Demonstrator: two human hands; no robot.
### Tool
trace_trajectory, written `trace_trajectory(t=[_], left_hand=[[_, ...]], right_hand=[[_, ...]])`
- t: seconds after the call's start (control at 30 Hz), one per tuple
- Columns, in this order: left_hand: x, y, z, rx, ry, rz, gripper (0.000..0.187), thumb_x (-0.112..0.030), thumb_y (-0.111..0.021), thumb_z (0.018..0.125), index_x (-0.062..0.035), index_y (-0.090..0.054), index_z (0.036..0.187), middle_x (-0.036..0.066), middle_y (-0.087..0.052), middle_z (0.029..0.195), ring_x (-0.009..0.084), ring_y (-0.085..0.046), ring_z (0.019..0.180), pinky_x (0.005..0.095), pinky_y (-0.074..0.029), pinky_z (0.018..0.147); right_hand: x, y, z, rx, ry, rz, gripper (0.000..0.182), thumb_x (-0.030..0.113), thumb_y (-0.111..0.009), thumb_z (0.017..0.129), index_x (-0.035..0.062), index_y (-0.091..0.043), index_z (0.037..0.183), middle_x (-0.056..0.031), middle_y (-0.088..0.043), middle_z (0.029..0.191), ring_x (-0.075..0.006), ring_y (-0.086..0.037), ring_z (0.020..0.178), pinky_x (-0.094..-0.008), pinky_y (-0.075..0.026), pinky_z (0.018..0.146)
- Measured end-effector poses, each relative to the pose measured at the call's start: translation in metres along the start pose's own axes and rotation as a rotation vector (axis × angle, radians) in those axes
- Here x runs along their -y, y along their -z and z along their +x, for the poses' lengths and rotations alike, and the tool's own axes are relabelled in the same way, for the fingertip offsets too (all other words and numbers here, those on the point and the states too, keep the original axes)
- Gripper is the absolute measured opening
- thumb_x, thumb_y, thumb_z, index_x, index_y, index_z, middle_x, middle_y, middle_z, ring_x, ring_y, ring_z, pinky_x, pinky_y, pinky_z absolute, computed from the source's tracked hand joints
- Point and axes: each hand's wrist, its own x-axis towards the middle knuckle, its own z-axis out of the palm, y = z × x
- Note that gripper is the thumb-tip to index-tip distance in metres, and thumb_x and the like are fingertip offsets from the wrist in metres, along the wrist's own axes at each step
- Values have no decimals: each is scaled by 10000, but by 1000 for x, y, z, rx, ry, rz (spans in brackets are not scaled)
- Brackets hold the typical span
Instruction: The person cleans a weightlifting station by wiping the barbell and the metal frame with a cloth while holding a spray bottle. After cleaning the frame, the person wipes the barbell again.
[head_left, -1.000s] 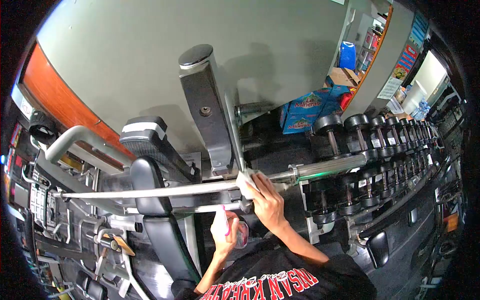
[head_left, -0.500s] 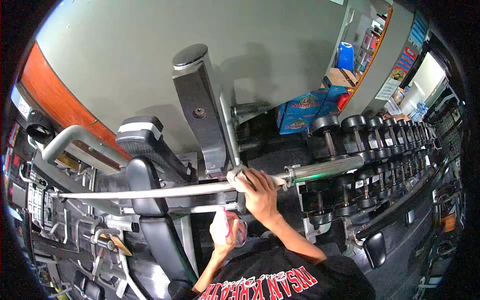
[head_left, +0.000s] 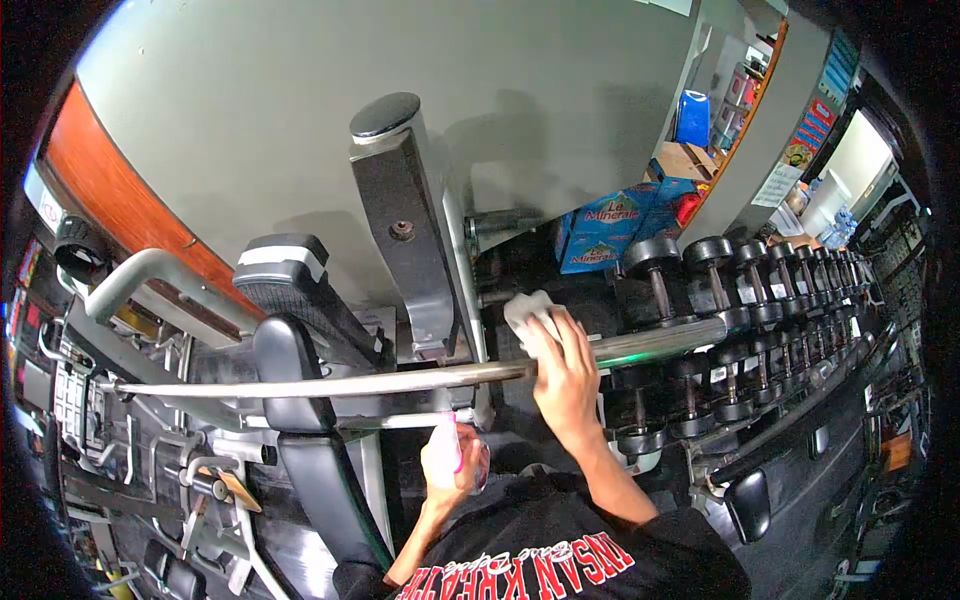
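Note:
A long metal barbell (head_left: 420, 379) lies across the view from left to right, with a thicker shiny sleeve at its right end. Over the bar, close to that sleeve, my right hand (head_left: 566, 375) is closed on a white cloth (head_left: 530, 318). Some of the cloth sticks out beyond the fingertips, on the far side of the bar. Below the bar my left hand (head_left: 452, 462) is wrapped round a spray bottle (head_left: 445, 450) with a white and pink head. Its lower part is mostly covered by the hand.
Racked dumbbells (head_left: 708, 275) run in two rows along the right. A padded black bench (head_left: 325, 480) stands under the bar at left. Beyond the bar rises a grey and black machine upright (head_left: 400, 220), near the grey wall (head_left: 300, 110). Blue cartons (head_left: 605, 230) sit by the wall.
My right hand has moved right along the bar with the cloth, which now extends more over the far side. The left hand and spray bottle have stayed about where they were.

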Motion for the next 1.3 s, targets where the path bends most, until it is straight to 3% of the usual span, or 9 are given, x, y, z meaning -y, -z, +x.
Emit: trace_trajectory(t=[0.07,0.17,0.33,0.5,0.57,0.7,0.87,1.23,1.3], left_hand=[[-2,0,-2,55,-31,-7,223,-51,-536,903,44,-484,1098,82,-577,733,154,-602,542,293,-493,546],[-2,-1,-2,24,64,-31,68,-3,-562,850,22,-529,904,82,-606,602,142,-616,531,264,-490,540],[-4,2,-6,-9,99,-130,55,13,-557,844,26,-537,894,85,-611,606,144,-618,536,268,-495,541],[-6,4,-2,43,19,16,66,6,-568,842,24,-545,900,86,-613,608,140,-623,538,254,-490,548],[-10,3,0,64,41,-38,68,5,-567,842,26,-544,903,87,-614,610,140,-624,539,256,-490,546],[-10,5,1,109,72,-113,73,3,-560,845,28,-537,909,82,-611,608,138,-620,536,258,-489,540],[-8,9,-2,133,44,-110,75,4,-553,845,25,-532,914,82,-609,626,131,-610,535,261,-494,544],[-6,9,3,144,26,-42,89,-2,-566,848,14,-559,935,77,-621,658,148,-618,557,265,-505,583],[-10,10,4,106,38,-83,143,-75,-603,854,-17,-578,983,64,-634,686,186,-640,607,283,-513,615]], right_hand=[[-30,-32,-10,150,86,-127,462,21,-581,737,28,-521,1194,-206,-555,1151,-360,-536,1118,-454,-377,1043],[-20,-37,-15,75,79,-200,382,20,-541,765,3,-527,1147,-209,-564,1110,-356,-541,1106,-452,-382,1043],[-8,-25,-45,63,-4,-20,487,-35,-537,785,142,-595,1235,-153,-503,1341,-322,-483,1250,-456,-351,1086],[1,-6,-60,20,-70,212,486,-86,-538,786,112,-594,1227,-152,-531,1308,-343,-500,1233,-454,-405,1041],[8,3,-63,129,-409,606,472,-93,-537,781,104,-609,1204,-155,-555,1276,-346,-514,1216,-449,-423,1027],[1,-7,-45,-112,-37,238,522,-107,-564,714,95,-606,1194,-144,-564,1264,-335,-529,1200,-439,-443,1006],[9,-45,-27,-65,18,-81,390,44,-610,717,159,-642,1088,-89,-595,1119,-279,-549,1132,-422,-390,1038],[2,-56,-82,-111,15,239,311,-4,-631,752,150,-700,1013,-107,-608,1169,-305,-543,1164,-457,-400,1042],[5,-73,-110,-117,-274,694,292,38,-639,798,151,-699,1060,-119,-603,1203,-283,-534,1196,-441,-402,1044]])
